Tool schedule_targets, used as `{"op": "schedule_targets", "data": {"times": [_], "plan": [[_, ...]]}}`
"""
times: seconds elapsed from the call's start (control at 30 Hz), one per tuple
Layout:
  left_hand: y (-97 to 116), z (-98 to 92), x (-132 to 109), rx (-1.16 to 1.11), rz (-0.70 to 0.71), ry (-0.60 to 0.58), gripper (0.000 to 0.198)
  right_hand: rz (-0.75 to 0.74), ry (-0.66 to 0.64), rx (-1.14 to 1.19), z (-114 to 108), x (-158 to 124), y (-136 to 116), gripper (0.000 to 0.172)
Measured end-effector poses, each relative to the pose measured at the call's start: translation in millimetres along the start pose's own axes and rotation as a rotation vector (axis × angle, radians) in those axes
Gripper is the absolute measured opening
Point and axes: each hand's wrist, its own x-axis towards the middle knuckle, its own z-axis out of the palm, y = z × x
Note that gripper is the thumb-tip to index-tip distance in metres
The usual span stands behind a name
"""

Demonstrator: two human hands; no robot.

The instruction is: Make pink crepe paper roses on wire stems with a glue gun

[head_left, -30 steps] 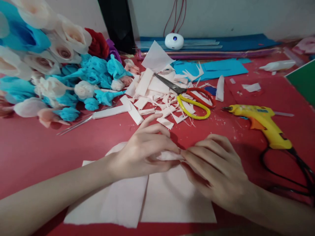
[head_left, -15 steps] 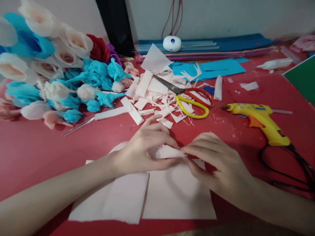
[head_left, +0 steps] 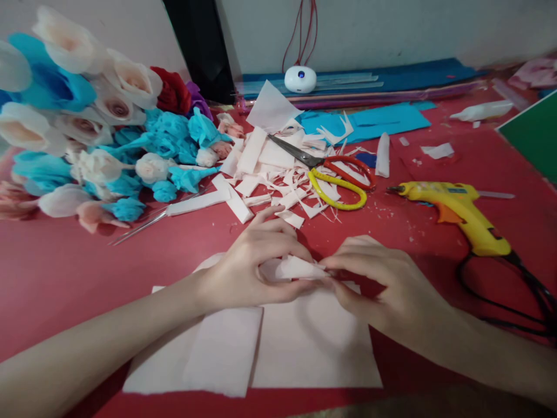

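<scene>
A pale pink piece of crepe paper (head_left: 300,268), rolled and narrowing to the right, is held between both hands above the table. My left hand (head_left: 256,255) curls around its wider left end, thumb below and fingers above. The thumb and fingertips of my right hand (head_left: 378,278) pinch its narrow right tip. Beneath the hands lie flat pale sheets of crepe paper (head_left: 317,348), with a folded piece (head_left: 224,348) on the left. My fingers hide part of the roll.
Scissors (head_left: 322,162) with red and yellow handles rest on paper scraps (head_left: 261,174). To the right lies a yellow glue gun (head_left: 461,212) with its black cord. Paper flowers (head_left: 104,162) fill the left; tweezers (head_left: 139,227) lie in front. A white device (head_left: 300,79) stands at the back.
The view has shifted slightly. Both hands keep their hold on the rolled paper, and the right fingertips have moved only a little at its tip.
</scene>
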Motion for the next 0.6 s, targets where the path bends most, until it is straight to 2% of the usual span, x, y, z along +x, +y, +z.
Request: {"op": "schedule_targets", "data": {"times": [0.2, 0.33, 0.5, 0.6], "plan": [[0.2, 0.6, 0.0, -0.008, 0.0, 0.005, 0.011, -0.022, -0.01, -0.055, 1.9, -1.2, 3.8, 0.006], [-1.0, 1.5, -2.2, -0.021, -0.045, 0.04, 0.011, 0.005, -0.141, -0.123, -6.3, -1.5, 5.5, 0.015], [-2.5, 2.0, -3.4, -0.075, -0.095, 0.132, 0.011, -0.019, -0.31, -0.294, -36.9, -4.0, 11.3, 0.02], [-2.1, 1.8, -2.5, -0.118, -0.134, 0.215, 0.009, 0.057, -0.37, -0.419, -65.5, -12.5, 27.6, 0.02]]}}
